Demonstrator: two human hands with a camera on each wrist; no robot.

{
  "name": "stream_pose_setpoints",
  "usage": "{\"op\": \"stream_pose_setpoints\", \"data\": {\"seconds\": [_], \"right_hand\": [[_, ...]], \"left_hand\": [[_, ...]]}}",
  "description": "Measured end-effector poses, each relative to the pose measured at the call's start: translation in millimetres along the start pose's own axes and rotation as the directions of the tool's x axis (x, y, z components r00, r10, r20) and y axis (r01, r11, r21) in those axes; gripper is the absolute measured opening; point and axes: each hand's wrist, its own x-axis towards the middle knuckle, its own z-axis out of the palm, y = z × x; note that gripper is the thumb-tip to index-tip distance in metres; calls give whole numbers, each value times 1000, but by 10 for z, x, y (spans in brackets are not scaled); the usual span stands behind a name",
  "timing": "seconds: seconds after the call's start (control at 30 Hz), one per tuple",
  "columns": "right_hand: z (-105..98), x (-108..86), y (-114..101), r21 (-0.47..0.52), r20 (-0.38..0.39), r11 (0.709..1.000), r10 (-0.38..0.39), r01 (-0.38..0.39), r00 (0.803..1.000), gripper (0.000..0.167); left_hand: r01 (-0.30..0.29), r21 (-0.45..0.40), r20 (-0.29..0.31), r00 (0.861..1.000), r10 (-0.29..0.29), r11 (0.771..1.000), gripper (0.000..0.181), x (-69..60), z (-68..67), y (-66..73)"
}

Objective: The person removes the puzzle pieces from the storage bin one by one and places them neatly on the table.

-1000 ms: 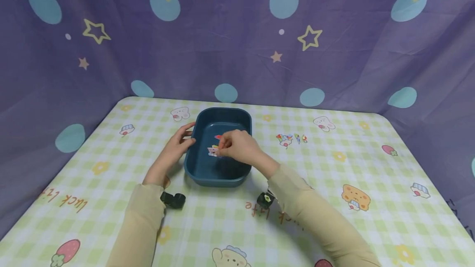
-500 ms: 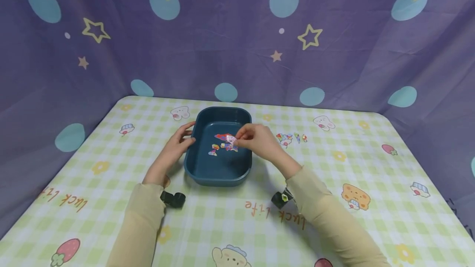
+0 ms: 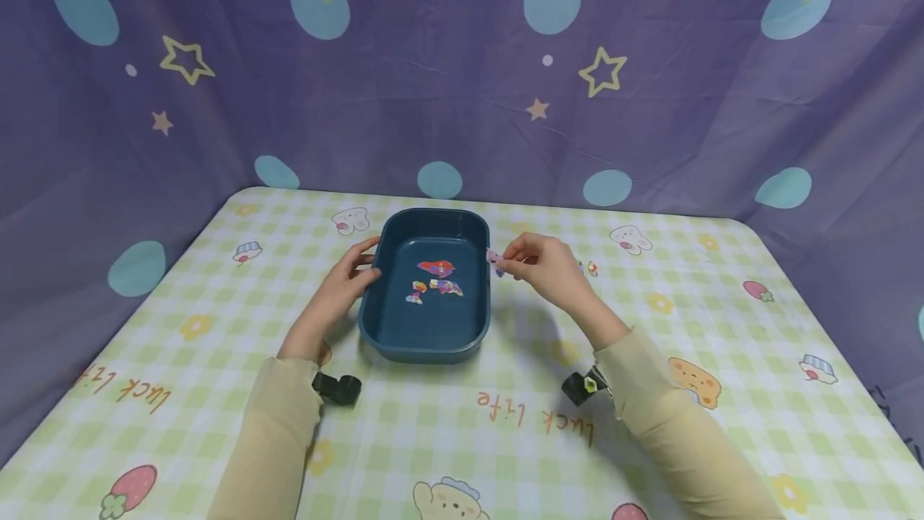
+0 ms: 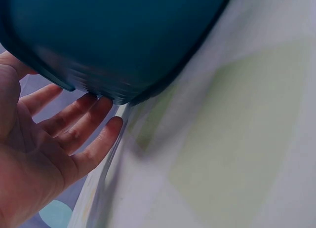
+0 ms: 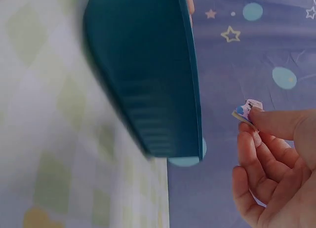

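A dark teal rectangular plastic tub (image 3: 424, 347) stands on the table. My left hand (image 3: 338, 287) holds its left side, thumb at the rim and fingers against the outer wall; the left wrist view shows those fingers (image 4: 84, 124) touching the wall. My right hand (image 3: 552, 271) pinches a small pink and blue sticker (image 3: 494, 257) between thumb and forefinger, just beyond the tub's right rim. The right wrist view shows the sticker (image 5: 251, 107) at the fingertips. On the tub's floor lie a red sticker (image 3: 437, 268), a purple-blue one (image 3: 447, 287) and a small multicoloured one (image 3: 416, 292).
Small colourful stickers (image 3: 593, 269) lie on the table behind my right hand, partly hidden. The table has a green checked cloth (image 3: 433, 424) with printed cartoons. A purple patterned curtain (image 3: 462, 103) hangs behind it. Black wrist cameras (image 3: 339, 390) sit at both wrists.
My right hand has lifted the pink sticker from inside the tub and carried it right, past the rim. The stickers left on the tub's floor are uncovered. My left hand stays put.
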Motion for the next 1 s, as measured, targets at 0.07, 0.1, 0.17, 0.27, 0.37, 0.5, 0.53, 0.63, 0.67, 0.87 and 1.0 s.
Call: {"op": "stream_pose_setpoints", "data": {"seconds": [0.07, 0.1, 0.17, 0.27, 0.37, 0.5, 0.53, 0.63, 0.67, 0.87, 1.0], "right_hand": [[-49, -18, 37, 7, -1, 1000, 6, -6, 1000, 15], [-72, -26, 56, 5, -5, 1000, 11, -11, 1000, 15], [-118, -36, 97, -2, -14, 1000, 28, -28, 1000, 16], [-191, -52, 164, -12, -25, 999, 51, -51, 998, 17], [-257, -69, 249, -21, -38, 998, 64, -65, 997, 18], [-335, -100, 370, -23, -58, 996, 80, -82, 995, 18], [-352, -109, 396, -22, -62, 996, 88, -89, 994, 18], [-401, -134, 485, -26, -74, 992, 120, -122, 990, 19], [-418, -145, 511, -39, -81, 990, 133, -137, 988, 20], [-543, -217, 672, -125, -130, 975, 169, -185, 977, 24], [-630, -251, 769, -148, -151, 969, 175, -197, 973, 25]], "left_hand": [[-1, 2, -2, 1000, 1, 1000, 57, -5, -1, 6], [-1, 3, -2, 1000, 1, 1000, 57, -7, -1, 9], [3, -1, -1, 1000, -3, 1000, 57, -10, 0, 13], [8, -7, -1, 1000, -8, 1000, 57, -11, 3, 15], [5, -8, -3, 1000, -5, 1000, 57, -8, 5, 11], [-5, -1, -2, 1000, 5, 1000, 57, -7, 5, 2], [-8, -1, -2, 1000, 8, 1000, 56, -7, 4, -1], [-13, 2, 0, 1000, 13, 1000, 56, -6, 4, -7], [-14, 3, 0, 1000, 14, 1000, 56, -7, 4, -7], [-8, 7, -4, 1000, 8, 1000, 56, -13, 13, -2], [-11, 12, -6, 1000, 12, 1000, 57, -17, 10, 4]]}}
